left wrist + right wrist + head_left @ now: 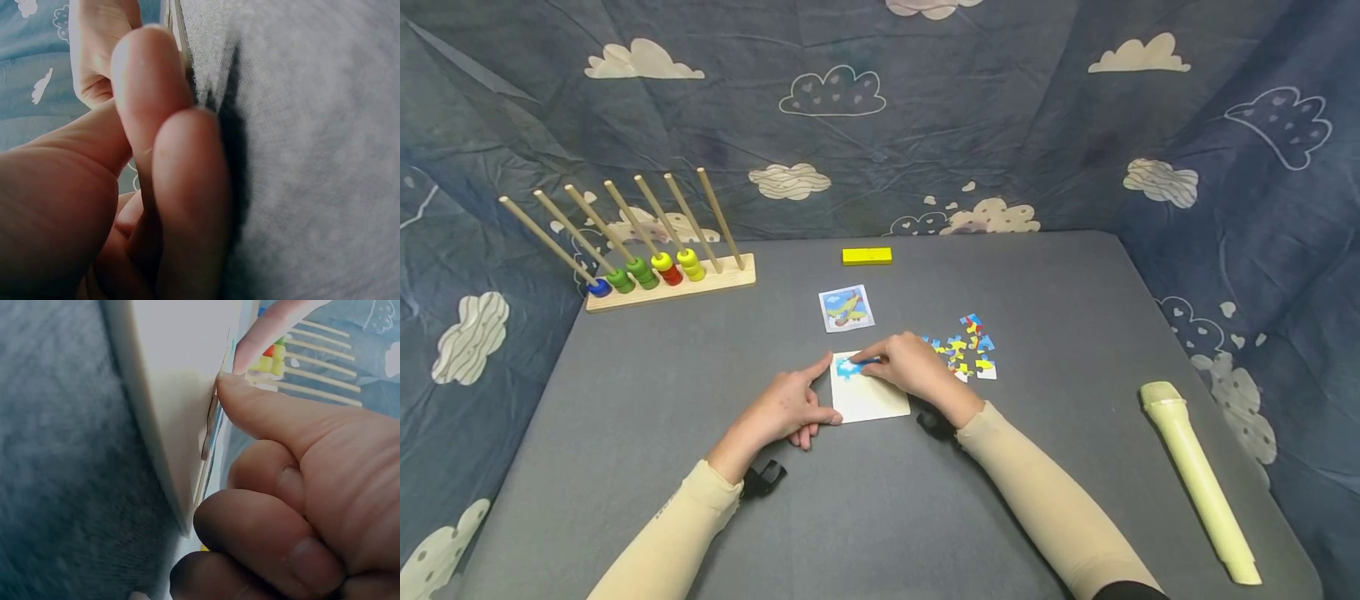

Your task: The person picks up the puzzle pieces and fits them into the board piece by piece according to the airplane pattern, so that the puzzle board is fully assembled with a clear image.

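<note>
A pale square board [872,404] lies on the table, with blue and white jigsaw pieces [847,369] in its upper left corner. My left hand [786,406] rests at its left side, index finger and thumb spread along the edge and the other fingers folded beneath. Over the board's top edge, my right hand [913,367] pinches a blue jigsaw piece [870,362] beside the laid ones. The right wrist view shows the thumb [250,400] against the thin pieces, close over the board's surface [178,375]. The left wrist view shows mostly fingertips near the grey table.
Loose jigsaw pieces [977,342] lie right of the board, partly behind my right hand. A picture card with an airplane [847,309] lies above it, a yellow block [867,257] farther back. A wooden bead rack [685,287] stands back left; a pale toy microphone [1198,475] lies right.
</note>
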Demonstrator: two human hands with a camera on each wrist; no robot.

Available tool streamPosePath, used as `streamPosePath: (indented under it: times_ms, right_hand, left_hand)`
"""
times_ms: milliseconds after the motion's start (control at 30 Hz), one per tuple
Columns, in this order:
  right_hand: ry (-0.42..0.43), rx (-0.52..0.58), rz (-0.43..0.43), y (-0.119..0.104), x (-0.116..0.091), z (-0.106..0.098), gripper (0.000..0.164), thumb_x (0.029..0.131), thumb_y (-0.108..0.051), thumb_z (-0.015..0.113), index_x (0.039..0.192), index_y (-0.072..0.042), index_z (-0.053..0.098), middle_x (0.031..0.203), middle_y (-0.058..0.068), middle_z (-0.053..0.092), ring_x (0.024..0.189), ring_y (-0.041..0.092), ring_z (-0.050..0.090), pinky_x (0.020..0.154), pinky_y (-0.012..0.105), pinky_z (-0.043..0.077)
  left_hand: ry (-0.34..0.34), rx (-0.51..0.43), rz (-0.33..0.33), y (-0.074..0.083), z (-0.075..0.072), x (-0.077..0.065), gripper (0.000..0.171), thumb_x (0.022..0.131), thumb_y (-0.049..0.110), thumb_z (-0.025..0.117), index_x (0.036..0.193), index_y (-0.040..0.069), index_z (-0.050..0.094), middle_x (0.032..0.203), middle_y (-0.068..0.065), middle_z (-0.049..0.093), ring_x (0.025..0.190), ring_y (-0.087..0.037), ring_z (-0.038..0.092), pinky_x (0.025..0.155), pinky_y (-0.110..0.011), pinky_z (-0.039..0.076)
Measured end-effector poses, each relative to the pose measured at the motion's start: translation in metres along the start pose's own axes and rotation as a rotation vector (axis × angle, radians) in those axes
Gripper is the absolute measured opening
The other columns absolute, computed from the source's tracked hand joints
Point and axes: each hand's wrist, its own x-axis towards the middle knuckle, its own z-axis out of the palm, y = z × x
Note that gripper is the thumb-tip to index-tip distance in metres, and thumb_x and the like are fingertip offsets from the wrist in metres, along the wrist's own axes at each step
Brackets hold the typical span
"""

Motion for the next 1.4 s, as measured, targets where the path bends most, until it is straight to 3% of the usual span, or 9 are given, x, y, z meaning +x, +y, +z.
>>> streamPosePath:
  times_ms: [167, 400, 700, 1000, 1233, 1400]
  right_hand:
    - [0.004, 0.067, 0.061, 0.011, -0.002, -0.005, 0.025, 0.093, -0.029, 0.084, 0.118, -0.027, 0.084, 0.063, -0.001, 0.062, 0.057, 0.009, 0.045, 0.053, 0.023, 0.031]
    - [0.03, 0.036, 0.068, 0.02, -0.003, -0.009, 0.024, 0.089, -0.03, 0.087, 0.113, -0.026, 0.086, 0.065, -0.006, 0.058, 0.061, 0.009, 0.045, 0.056, 0.024, 0.032]
    - [0.021, 0.016, 0.071, 0.017, -0.002, -0.009, 0.022, 0.09, -0.033, 0.087, 0.111, -0.029, 0.086, 0.09, -0.006, 0.08, 0.068, 0.008, 0.05, 0.059, 0.024, 0.037]
    - [0.012, 0.075, 0.079, 0.019, -0.001, -0.014, 0.029, 0.092, -0.034, 0.085, 0.12, -0.028, 0.083, 0.063, -0.006, 0.059, 0.058, 0.007, 0.041, 0.053, 0.024, 0.03]
    - [0.12, 0.182, 0.108, 0.026, -0.01, -0.05, 0.034, 0.095, -0.027, 0.082, 0.129, -0.022, 0.079, 0.059, -0.005, 0.042, 0.052, 0.01, 0.034, 0.049, 0.025, 0.028]
    - [0.21, 0.262, 0.157, 0.058, -0.023, -0.086, 0.041, 0.095, -0.026, 0.083, 0.134, -0.02, 0.076, 0.059, -0.007, 0.036, 0.055, 0.011, 0.029, 0.05, 0.027, 0.027]
  left_hand:
    - [0.001, -0.002, 0.004, 0.0, 0.001, 0.001, 0.106, 0.088, 0.024, 0.089, 0.171, 0.024, 0.021, 0.058, -0.004, 0.066, 0.039, -0.012, 0.063, 0.043, -0.034, 0.056]
    - [0.001, -0.005, 0.002, 0.001, 0.001, 0.0, 0.108, 0.088, 0.022, 0.089, 0.171, 0.023, 0.021, 0.057, -0.004, 0.065, 0.039, -0.012, 0.063, 0.042, -0.032, 0.055]
    - [0.005, 0.007, 0.003, 0.001, 0.001, -0.001, 0.107, 0.088, 0.023, 0.089, 0.171, 0.022, 0.022, 0.058, -0.004, 0.066, 0.039, -0.012, 0.063, 0.042, -0.032, 0.056]
    - [0.006, 0.007, 0.007, 0.0, 0.001, 0.0, 0.106, 0.088, 0.023, 0.089, 0.171, 0.022, 0.022, 0.057, -0.004, 0.066, 0.039, -0.012, 0.063, 0.042, -0.033, 0.056]
    - [0.014, 0.002, 0.005, -0.002, 0.001, 0.0, 0.106, 0.088, 0.022, 0.089, 0.171, 0.022, 0.022, 0.057, -0.004, 0.065, 0.038, -0.011, 0.062, 0.042, -0.033, 0.056]
    - [0.016, -0.008, 0.015, -0.003, 0.001, 0.0, 0.107, 0.088, 0.021, 0.088, 0.171, 0.023, 0.021, 0.057, -0.004, 0.064, 0.038, -0.011, 0.061, 0.042, -0.034, 0.056]
